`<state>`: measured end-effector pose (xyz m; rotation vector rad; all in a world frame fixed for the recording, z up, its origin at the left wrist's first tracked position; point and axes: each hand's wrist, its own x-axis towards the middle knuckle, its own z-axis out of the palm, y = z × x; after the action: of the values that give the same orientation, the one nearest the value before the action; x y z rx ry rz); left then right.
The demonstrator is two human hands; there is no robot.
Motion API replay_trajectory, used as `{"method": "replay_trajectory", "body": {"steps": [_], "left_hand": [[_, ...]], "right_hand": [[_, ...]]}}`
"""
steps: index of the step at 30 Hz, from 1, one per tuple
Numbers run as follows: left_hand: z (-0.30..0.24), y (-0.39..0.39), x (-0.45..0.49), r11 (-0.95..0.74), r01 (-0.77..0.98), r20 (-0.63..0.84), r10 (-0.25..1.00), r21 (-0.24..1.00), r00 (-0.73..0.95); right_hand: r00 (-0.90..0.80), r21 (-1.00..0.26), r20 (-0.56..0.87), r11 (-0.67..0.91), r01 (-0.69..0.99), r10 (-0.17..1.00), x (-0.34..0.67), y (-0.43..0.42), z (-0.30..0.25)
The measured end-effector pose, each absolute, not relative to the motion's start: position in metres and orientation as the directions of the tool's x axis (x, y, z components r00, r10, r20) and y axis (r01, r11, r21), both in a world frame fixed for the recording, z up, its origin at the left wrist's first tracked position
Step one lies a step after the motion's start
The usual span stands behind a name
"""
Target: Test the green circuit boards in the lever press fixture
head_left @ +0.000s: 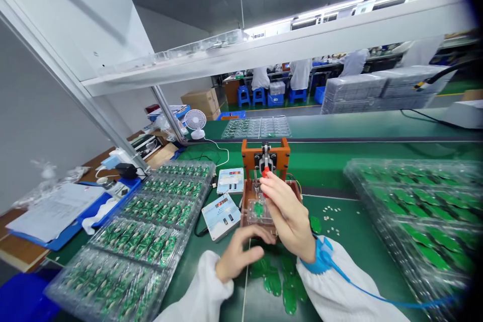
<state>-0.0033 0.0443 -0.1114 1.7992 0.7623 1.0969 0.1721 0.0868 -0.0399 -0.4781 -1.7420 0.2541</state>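
Note:
A test fixture with an orange frame and a toggle clamp stands in front of me. My right hand, with a blue wrist strap, is closed over the clamp's red handle. My left hand rests at the fixture's front edge, thumb and fingers apart, with nothing visible in it. A green circuit board shows under the fixture's clear plate. Several loose green boards lie on the table below my hands.
Two white meter boxes with red digits sit left of the fixture. Plastic trays of boards flank it, one left and one right. Small white pieces are scattered on the right. A small fan stands behind. The strap's blue cord trails right.

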Motion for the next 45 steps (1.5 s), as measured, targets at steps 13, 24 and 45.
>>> {"method": "replay_trajectory", "body": {"steps": [13,24,45], "left_hand": [[-0.091,0.176,-0.104,-0.281,0.937,-0.358,0.87,0.206,0.339],[-0.109,0.189,-0.109,-0.307,0.936,-0.457,0.817,0.17,0.351],[-0.093,0.183,-0.124,-0.301,0.947,-0.545,0.778,0.114,0.313]], "right_hand": [[-0.25,-0.394,0.872,0.906,0.153,0.421,0.177,0.091,-0.04],[-0.226,-0.406,0.873,0.901,0.15,0.431,0.174,0.091,-0.042],[-0.202,-0.374,0.89,0.908,0.186,0.408,0.173,0.088,-0.039]]}}
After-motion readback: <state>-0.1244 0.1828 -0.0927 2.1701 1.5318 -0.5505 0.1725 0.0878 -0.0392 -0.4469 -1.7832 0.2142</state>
